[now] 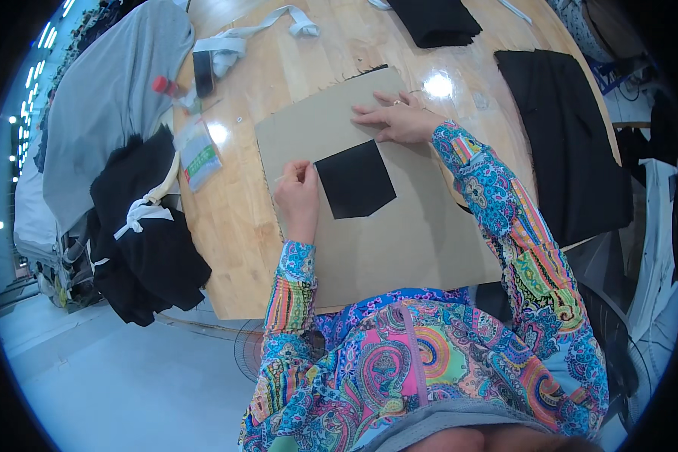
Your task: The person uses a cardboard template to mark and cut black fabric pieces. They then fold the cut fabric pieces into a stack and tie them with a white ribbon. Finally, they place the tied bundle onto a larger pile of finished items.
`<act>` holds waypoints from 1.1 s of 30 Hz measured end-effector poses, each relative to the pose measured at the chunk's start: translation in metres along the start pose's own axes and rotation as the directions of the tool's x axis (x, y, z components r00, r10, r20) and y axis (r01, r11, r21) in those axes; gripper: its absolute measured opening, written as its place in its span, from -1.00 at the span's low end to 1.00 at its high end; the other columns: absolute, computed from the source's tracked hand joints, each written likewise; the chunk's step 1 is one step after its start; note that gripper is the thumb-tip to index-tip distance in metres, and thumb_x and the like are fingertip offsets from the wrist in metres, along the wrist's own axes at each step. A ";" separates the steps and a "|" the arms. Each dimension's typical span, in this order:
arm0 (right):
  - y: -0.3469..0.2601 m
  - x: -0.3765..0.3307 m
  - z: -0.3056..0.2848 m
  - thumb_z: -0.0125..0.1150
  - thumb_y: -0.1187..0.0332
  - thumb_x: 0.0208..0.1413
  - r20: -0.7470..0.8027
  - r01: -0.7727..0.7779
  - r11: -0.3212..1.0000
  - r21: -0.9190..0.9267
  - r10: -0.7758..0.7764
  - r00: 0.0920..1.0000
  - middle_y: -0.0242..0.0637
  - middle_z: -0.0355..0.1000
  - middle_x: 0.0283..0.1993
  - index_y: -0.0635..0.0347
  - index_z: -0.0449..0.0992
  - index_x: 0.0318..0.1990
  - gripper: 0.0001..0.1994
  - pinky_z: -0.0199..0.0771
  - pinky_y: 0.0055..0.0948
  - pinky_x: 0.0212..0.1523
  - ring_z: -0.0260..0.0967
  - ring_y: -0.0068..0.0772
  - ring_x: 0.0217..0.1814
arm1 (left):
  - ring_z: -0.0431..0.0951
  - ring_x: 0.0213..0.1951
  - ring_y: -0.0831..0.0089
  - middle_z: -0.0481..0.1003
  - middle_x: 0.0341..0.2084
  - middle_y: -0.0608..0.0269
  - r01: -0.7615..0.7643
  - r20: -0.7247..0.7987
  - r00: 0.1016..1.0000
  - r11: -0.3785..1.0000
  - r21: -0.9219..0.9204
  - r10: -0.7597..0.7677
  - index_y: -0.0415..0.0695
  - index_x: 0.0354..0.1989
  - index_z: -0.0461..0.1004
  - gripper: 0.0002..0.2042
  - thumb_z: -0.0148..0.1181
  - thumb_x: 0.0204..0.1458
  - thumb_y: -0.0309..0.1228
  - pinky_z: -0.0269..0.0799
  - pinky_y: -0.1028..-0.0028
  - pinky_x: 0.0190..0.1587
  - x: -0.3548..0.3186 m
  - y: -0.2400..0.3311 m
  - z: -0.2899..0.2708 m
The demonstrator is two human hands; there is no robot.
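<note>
A large grey-beige sheet [399,248], like card, lies on the wooden table before me. In its middle shows a black pocket-shaped patch [356,181] with a pointed lower edge; I cannot tell whether it is a piece on top or black cloth seen through a cut-out. Black frayed cloth [369,72] peeks out beneath the sheet's far edge. My left hand [297,197] is closed in a pinch at the patch's upper left corner; whatever it grips is too small to make out. With fingers spread, my right hand [399,120] rests on the sheet beyond the patch's upper right corner.
Folded black cloth [565,143] lies at the right, and another black piece [435,21] at the far edge. White tape [226,47], a red-capped bottle [166,86] and a plastic packet [199,154] are at the left. Grey cloth [113,113] and black cloth [147,241] hang beyond the table's left edge.
</note>
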State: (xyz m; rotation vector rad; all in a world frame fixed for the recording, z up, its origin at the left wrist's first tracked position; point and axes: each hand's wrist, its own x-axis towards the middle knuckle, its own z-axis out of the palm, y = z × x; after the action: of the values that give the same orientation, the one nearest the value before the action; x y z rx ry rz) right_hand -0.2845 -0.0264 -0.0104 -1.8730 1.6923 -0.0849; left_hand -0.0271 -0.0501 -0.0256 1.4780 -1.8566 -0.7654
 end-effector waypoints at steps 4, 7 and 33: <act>-0.002 0.000 0.000 0.17 0.19 0.09 0.003 -0.006 1.000 0.004 0.006 1.000 -0.77 -0.09 0.43 -0.43 0.18 0.28 -0.43 -0.55 0.10 0.40 -0.41 -0.24 0.52 | 0.58 -0.45 0.28 0.56 -0.52 0.10 -0.027 0.021 0.999 0.996 0.081 0.025 -0.18 -0.37 0.50 -0.90 0.18 -0.02 -0.43 0.45 0.38 -0.38 -0.001 -0.002 -0.001; -0.004 0.002 0.001 0.17 0.20 0.09 -0.003 0.004 1.000 0.005 -0.004 1.000 -0.77 -0.09 0.43 -0.44 0.19 0.28 -0.42 -0.55 0.10 0.40 -0.40 -0.23 0.52 | 0.58 -0.45 0.26 0.55 -0.51 0.10 -0.080 0.045 0.996 0.991 0.109 0.076 -0.18 -0.38 0.49 -0.91 0.18 -0.02 -0.44 0.45 0.37 -0.38 -0.017 0.001 -0.012; 0.000 0.003 0.004 0.18 0.30 0.07 -0.004 -0.012 0.999 0.040 0.012 1.000 -0.77 -0.09 0.43 -0.42 0.19 0.28 -0.40 -0.62 0.09 0.40 -0.44 -0.25 0.53 | 0.59 -0.45 0.28 0.53 -0.50 0.11 -0.097 0.118 0.989 0.995 0.024 0.094 -0.18 -0.41 0.48 -0.96 0.17 -0.05 -0.53 0.47 0.43 -0.38 -0.086 -0.006 -0.031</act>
State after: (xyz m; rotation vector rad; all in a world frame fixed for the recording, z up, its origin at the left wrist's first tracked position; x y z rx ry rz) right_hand -0.2827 -0.0278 -0.0146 -1.8344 1.6925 -0.1173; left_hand 0.0146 0.0312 -0.0217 1.3774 -2.0191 -0.7958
